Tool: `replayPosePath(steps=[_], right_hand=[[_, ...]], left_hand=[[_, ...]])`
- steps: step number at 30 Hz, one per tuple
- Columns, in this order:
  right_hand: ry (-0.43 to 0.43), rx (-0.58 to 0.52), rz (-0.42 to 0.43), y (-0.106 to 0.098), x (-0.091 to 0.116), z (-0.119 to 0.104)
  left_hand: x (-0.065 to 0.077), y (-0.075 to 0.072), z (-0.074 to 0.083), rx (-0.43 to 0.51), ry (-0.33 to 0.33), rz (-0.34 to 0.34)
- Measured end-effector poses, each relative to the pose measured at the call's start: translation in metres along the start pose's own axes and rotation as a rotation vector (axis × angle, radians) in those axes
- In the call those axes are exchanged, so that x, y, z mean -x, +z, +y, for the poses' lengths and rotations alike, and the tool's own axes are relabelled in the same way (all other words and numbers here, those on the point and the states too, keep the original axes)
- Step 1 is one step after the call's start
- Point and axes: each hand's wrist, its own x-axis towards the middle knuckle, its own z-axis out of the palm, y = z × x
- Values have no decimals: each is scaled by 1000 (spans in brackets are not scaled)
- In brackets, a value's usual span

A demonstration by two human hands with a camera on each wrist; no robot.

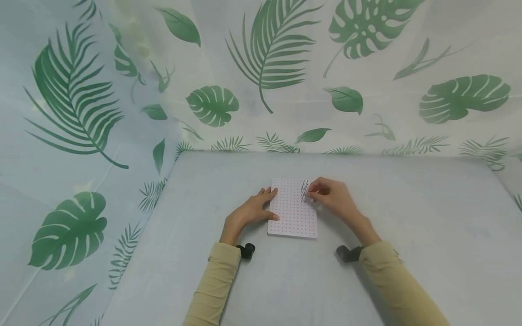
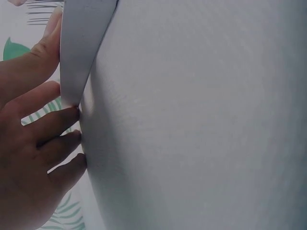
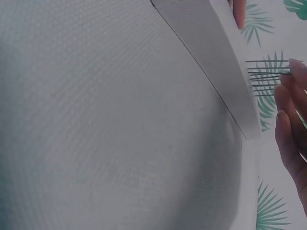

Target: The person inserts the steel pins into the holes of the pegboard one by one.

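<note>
A white board [image 1: 291, 219] with a grid of small dots lies flat on the table. Several thin metal pins [image 1: 304, 190] stand upright near its far right corner. Between thumb and fingertips, my right hand [image 1: 332, 197] pinches one thin pin [image 3: 283, 73] above the board's surface. My left hand [image 1: 253, 207] rests at the board's left side, its thumb and index fingertip on the top face. In the left wrist view, the other fingers [image 2: 62, 143] of that hand reach down beside the board's edge [image 2: 79, 52], spread apart.
The pale table [image 1: 204, 181] extends around the board on all sides. Leaf-patterned white curtains [image 1: 285, 122] hang along the back and left. A black wrist-worn device [image 1: 247, 251] shows by the left sleeve, and another black device [image 1: 346, 254] by the right.
</note>
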Motion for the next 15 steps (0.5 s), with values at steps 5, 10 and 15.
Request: replayPosePath(steps=[5,10,15], right_hand=[[-5,-2,9,1,2,2],[-8,17,12,-1,3,5],[8,27,0,-6,3,10]], left_hand=[[0,0,1,-18,4,6],[-3,1,0,-47,25,29],[-2,-2,-1,-127,16,128]])
